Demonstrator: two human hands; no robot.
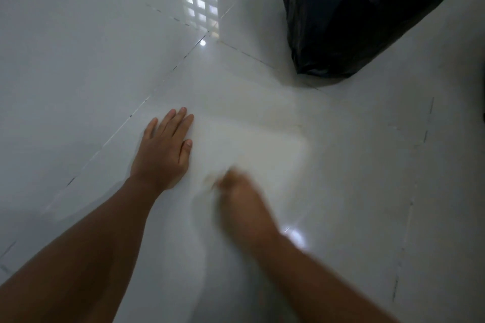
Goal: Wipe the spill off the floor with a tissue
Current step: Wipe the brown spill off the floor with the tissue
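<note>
Pressing flat on floor (pixel 78 60), left hand (pixel 162 149) beside blurred right hand (pixel 241 199)

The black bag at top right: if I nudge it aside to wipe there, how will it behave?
The black bag looks like thin, crinkled plastic, so it would probably deform and sag rather than move as one piece. On the glossy tiled floor it should slide easily. Its weight cannot be judged; the contents are hidden.
</note>
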